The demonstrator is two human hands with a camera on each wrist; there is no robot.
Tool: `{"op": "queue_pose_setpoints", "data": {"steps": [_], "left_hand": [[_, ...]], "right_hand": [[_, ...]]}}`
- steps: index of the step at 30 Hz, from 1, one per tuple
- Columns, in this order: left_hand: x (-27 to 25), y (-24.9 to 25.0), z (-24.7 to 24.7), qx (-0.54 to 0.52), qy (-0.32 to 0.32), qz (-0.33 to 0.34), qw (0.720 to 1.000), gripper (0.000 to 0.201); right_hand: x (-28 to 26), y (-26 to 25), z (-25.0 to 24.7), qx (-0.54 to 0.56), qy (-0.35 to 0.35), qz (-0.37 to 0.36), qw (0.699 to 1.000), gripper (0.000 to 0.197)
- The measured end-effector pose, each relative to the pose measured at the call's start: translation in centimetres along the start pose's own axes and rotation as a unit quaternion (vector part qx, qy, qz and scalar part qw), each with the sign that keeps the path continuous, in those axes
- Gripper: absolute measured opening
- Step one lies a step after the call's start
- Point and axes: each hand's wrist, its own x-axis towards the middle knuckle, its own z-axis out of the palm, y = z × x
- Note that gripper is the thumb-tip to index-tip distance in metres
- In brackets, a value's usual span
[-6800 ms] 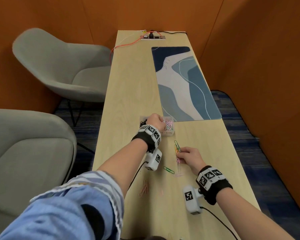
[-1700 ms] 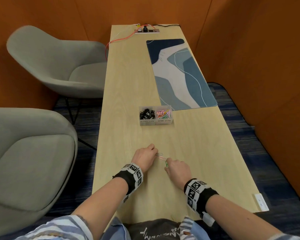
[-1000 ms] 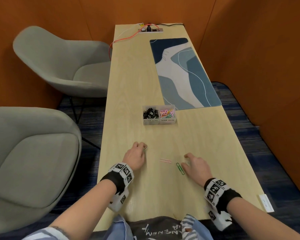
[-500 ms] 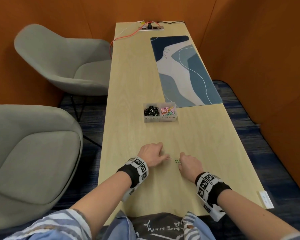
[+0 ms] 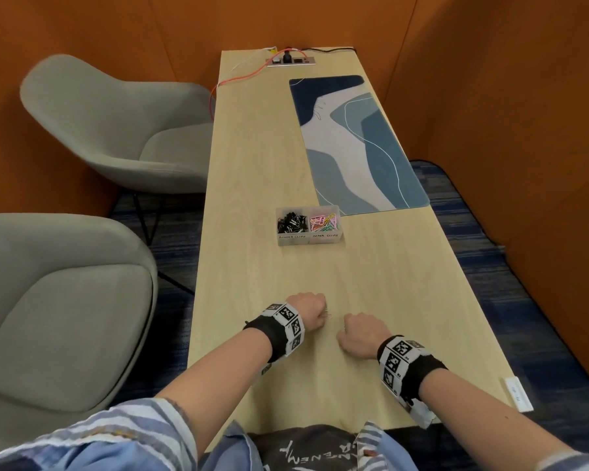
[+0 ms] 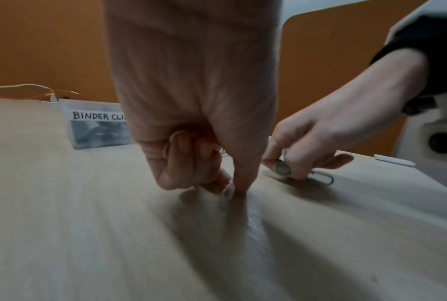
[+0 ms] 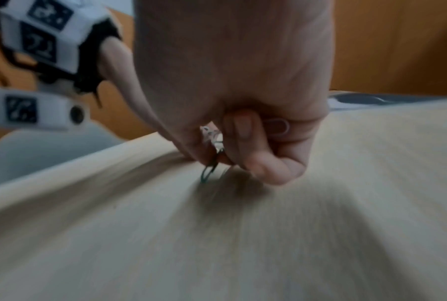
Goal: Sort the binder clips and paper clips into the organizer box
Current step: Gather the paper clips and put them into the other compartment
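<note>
A clear two-part organizer box (image 5: 341, 229) stands mid-table, with black binder clips (image 5: 291, 223) in its left part and coloured paper clips (image 5: 324, 222) in its right. Nearer me, both hands rest on the table close together. My left hand (image 5: 308, 309) has curled fingers holding a pink paper clip (image 6: 174, 138) in the palm, and its fingertips (image 6: 236, 189) press the wood. My right hand (image 5: 357, 334) pinches a green paper clip (image 7: 208, 173) at the table surface, with another pink clip (image 7: 277, 126) tucked under its curled fingers. A pale clip (image 6: 322, 179) pokes out beside that hand.
A blue patterned desk mat (image 5: 354, 141) lies at the far right and a power strip (image 5: 291, 61) with an orange cable at the far end. Two grey chairs (image 5: 116, 130) stand left of the table. A white label (image 5: 519, 392) sits at the near right edge.
Half a second ago the left fingers reached out to a pink clip and the right hand touched a green one. Both hands have curled round the clips; none lies loose between them.
</note>
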Motion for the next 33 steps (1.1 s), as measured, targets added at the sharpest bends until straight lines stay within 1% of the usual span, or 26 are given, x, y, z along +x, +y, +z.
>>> {"op": "queue_pose_setpoints", "data": {"steps": [2, 3, 5, 6, 7, 8, 9, 10, 11, 13, 15, 18, 19, 21, 24, 27, 29, 30, 33], "left_hand": [[0.0, 0.1, -0.1, 0.014, -0.001, 0.011, 1.0, 0.032], [0.0, 0.2, 0.0, 0.023, 0.001, 0.017, 1.0, 0.032], [-0.2, 0.2, 0.4, 0.042, 0.005, 0.026, 0.999, 0.032], [-0.3, 0.3, 0.4, 0.046, 0.007, 0.027, 0.999, 0.033], [-0.4, 0.3, 0.5, 0.043, 0.008, 0.024, 0.999, 0.034], [-0.4, 0.2, 0.4, 0.026, 0.007, 0.018, 0.999, 0.035], [-0.4, 0.1, 0.2, -0.007, 0.005, 0.01, 1.0, 0.036], [-0.3, -0.1, -0.1, -0.052, 0.004, 0.001, 0.999, 0.035], [-0.1, -0.3, -0.5, -0.104, 0.007, -0.006, 0.995, 0.034], [0.5, -0.5, -1.6, -0.208, 0.028, -0.02, 0.978, 0.032], [1.3, -0.5, -3.3, -0.291, 0.056, -0.038, 0.954, 0.034], [2.8, -0.2, -5.9, -0.399, 0.098, -0.064, 0.909, 0.037], [3.2, -0.1, -6.8, -0.411, 0.113, -0.068, 0.902, 0.039], [4.1, 0.1, -8.5, -0.397, 0.134, -0.061, 0.906, 0.042], [5.2, 0.4, -10.7, -0.377, 0.145, -0.055, 0.913, 0.04], [6.5, 0.3, -12.6, -0.371, 0.146, -0.079, 0.914, 0.036], [6.9, 0.1, -13.9, -0.38, 0.157, -0.106, 0.905, 0.027], [7.3, -0.1, -14.4, -0.38, 0.158, -0.126, 0.903, 0.027], [8.2, -0.6, -15.7, -0.373, 0.114, -0.196, 0.9, 0.037]], "right_hand": [[0.0, 0.5, -0.3, 0.093, 0.008, 0.007, 0.996, 0.027], [0.0, 0.9, -0.5, 0.148, 0.004, 0.009, 0.989, 0.025], [-0.1, 1.5, -0.9, 0.263, -0.01, 0.014, 0.965, 0.026], [-0.2, 1.8, -1.2, 0.34, -0.009, 0.025, 0.94, 0.023], [-0.2, 2.0, -1.2, 0.433, -0.004, 0.044, 0.901, 0.021], [-0.3, 2.3, -1.3, 0.524, -0.006, 0.065, 0.849, 0.023], [-0.2, 2.8, -1.3, 0.597, -0.014, 0.071, 0.799, 0.026], [-0.1, 3.2, -1.3, 0.649, -0.027, 0.061, 0.758, 0.029], [-0.1, 3.5, -1.4, 0.684, -0.038, 0.045, 0.727, 0.029], [-0.1, 3.9, -1.7, 0.728, -0.052, 0.015, 0.684, 0.026], [-0.2, 4.1, -2.0, 0.757, -0.056, -0.006, 0.651, 0.026], [-0.4, 4.2, -2.3, 0.798, -0.058, -0.017, 0.6, 0.027], [-0.4, 4.3, -2.4, 0.807, -0.06, -0.016, 0.588, 0.028], [-0.5, 4.6, -2.7, 0.816, -0.063, -0.014, 0.574, 0.029], [-0.4, 5.2, -3.1, 0.825, -0.073, -0.013, 0.561, 0.032], [-0.3, 5.7, -3.4, 0.838, -0.08, -0.013, 0.539, 0.031], [-0.3, 5.8, -3.7, 0.839, -0.087, -0.008, 0.537, 0.029], [-0.3, 5.8, -3.8, 0.837, -0.089, -0.002, 0.54, 0.028], [0.2, 5.7, -4.1, 0.828, -0.09, 0.037, 0.552, 0.021]]}}
